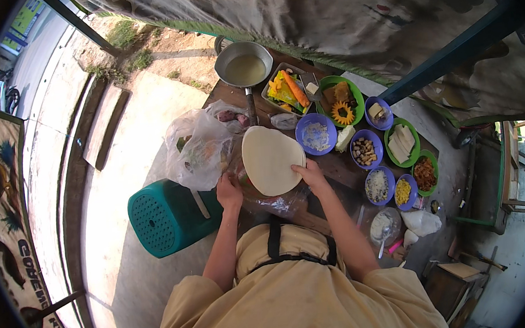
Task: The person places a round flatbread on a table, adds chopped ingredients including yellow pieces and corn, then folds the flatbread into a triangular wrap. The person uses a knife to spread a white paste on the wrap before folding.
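A stack of round, pale flatbread-like wrappers [273, 161] is held up in front of me, tilted over the table. My right hand [311, 177] grips its right edge, thumb on top. Under and below the stack lies crinkled clear plastic packaging [273, 206]. My left hand [229, 193] is just left of the wrappers, its fingers closed at the edge of clear plastic; its fingertips are partly hidden. A whitish plastic bag [198, 154] with something green inside sits beyond that hand.
A saucepan [243, 64] with liquid stands at the far edge, its handle toward me. Purple bowls [315, 135] and green bowls [402, 143] of chopped food crowd the right side, near a vegetable tray [287, 89]. A teal plastic stool [169, 217] stands left.
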Motion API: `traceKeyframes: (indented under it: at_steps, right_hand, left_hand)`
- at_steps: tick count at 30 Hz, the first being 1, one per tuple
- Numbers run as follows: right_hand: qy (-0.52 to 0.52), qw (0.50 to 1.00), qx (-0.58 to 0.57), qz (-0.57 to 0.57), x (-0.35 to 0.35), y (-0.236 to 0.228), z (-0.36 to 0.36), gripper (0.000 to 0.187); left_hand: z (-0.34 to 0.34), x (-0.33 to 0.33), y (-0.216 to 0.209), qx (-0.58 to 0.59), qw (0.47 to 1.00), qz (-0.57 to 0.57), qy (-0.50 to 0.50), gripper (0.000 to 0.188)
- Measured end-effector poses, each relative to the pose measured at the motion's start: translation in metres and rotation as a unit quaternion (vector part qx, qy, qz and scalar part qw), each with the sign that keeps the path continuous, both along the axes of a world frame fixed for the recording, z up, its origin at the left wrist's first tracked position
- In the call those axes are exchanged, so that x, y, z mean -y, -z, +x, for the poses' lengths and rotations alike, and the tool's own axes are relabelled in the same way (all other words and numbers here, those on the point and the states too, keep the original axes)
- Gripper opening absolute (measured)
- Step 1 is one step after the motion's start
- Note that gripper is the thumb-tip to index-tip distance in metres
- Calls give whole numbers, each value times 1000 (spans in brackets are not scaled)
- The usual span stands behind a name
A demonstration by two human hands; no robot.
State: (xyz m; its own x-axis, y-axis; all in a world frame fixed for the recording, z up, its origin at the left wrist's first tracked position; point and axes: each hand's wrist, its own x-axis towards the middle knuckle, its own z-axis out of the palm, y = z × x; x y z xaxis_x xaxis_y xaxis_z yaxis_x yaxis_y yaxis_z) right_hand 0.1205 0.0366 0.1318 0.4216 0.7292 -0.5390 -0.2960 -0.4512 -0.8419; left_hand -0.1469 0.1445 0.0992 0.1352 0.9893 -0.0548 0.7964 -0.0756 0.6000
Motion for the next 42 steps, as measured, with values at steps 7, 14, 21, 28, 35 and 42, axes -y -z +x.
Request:
traceKeyframes:
  at_steps: [7,14,21,28,35,42]
  right_hand:
    - [-33,987,144,-70,36,74,-30,37]
    - [51,986,-153,-51,42,47,-28,39]
    - [87,958,-269,-42,53,45,-26,46]
    - [77,958,-275,-6,56,61,-28,41]
    - [88,953,-291,4,60,69,-30,34]
    - [110,957,-267,-26,58,61,-30,33]
  left_hand:
    - [8,10,-27,15,998,35,-43,17]
    - [57,43,-49,87,945,-104,296,39]
    - [71,46,-30,67,925,-107,358,36]
    - [80,45,-25,130,918,-113,358,34]
    - [96,48,-28,128,927,-145,321,26]
    - [99,46,-25,148,924,-163,314,26]
